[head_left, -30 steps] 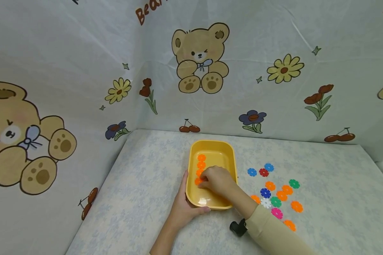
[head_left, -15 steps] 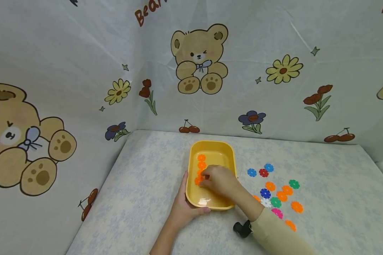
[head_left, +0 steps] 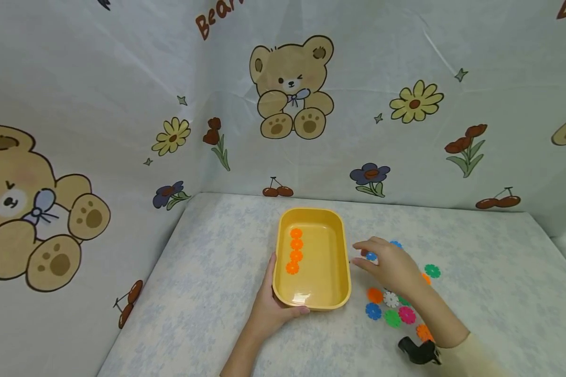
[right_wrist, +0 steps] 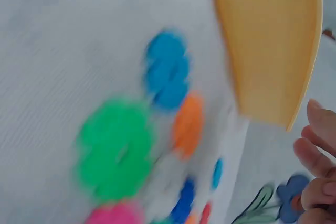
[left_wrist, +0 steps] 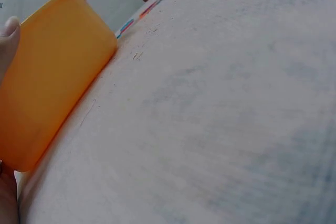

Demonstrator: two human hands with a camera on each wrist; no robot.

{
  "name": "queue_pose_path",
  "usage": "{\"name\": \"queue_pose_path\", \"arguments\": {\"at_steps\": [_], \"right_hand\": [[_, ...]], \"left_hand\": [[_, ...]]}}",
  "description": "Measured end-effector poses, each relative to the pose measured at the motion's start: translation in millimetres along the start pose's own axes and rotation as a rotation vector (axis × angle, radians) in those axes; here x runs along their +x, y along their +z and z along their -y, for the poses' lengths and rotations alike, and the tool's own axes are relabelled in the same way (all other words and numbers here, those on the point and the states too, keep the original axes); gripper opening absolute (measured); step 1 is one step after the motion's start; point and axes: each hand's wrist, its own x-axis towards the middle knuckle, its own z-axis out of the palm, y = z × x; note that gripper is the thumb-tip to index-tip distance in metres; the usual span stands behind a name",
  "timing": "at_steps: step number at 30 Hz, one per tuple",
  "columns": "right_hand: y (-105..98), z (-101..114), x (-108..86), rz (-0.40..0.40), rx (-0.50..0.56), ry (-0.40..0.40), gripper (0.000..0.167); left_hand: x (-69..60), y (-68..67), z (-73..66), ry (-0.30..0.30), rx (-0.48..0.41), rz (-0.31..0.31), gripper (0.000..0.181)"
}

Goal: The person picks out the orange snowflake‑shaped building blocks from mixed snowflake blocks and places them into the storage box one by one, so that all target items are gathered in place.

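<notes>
A yellow plastic tray [head_left: 327, 251] stands on the table, with several orange snowflake discs [head_left: 296, 244] in a column along its inner left side. My left hand [head_left: 270, 311] grips the tray's near-left corner, thumb at the front and fingers along the left side. To the right of the tray, my right hand [head_left: 393, 267] is over the loose discs, thumb and fingers parted with nothing between them. A light blue disc [head_left: 371, 256] shows through that gap. In the right wrist view, the right hand's fingers [right_wrist: 315, 156] appear apart from the tray wall [right_wrist: 270, 40].
Loose discs lie right of the tray: orange [head_left: 375, 295], blue [head_left: 373, 311], green [head_left: 392, 318], pink [head_left: 407, 314] and white [head_left: 391, 299]. Some are hidden under the right hand and forearm. A black wrist camera [head_left: 418, 351] sits at the right wrist. A bear-print sheet [head_left: 292, 89] rises behind.
My right hand has left the orange discs inside the tray and moved right, over the loose discs. The orange column stays in place. My left hand keeps its hold on the tray.
</notes>
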Motion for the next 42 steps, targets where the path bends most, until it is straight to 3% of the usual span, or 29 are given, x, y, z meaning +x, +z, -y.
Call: {"name": "queue_pose_path", "arguments": {"at_steps": [7,13,17,22,34,42], "right_hand": [[-7,-55,-21.6,0.172,-0.046,0.168,0.037],[-6,-79,-33.9,0.219,-0.061,0.143,0.034],[-6,-84,-37.9,0.208,-0.059,0.107,0.034],[-4,-86,-39.9,0.186,-0.035,0.127,0.027],[-5,-97,-38.1,0.228,0.135,0.189,0.024],[-13,-89,-26.6,0.175,0.315,0.172,0.023]], "left_hand": [[-0.7,-1.7,1.3,0.017,0.023,-0.001,0.133],[-0.8,-1.1,0.7,0.029,0.018,0.005,0.131],[-0.9,-0.8,0.8,0.027,0.005,0.009,0.131],[-0.8,-0.8,0.7,0.024,0.000,0.011,0.132],[-0.3,-0.5,0.5,0.008,-0.020,0.013,0.131],[-0.5,-0.5,0.1,0.000,-0.015,0.007,0.133]]}}
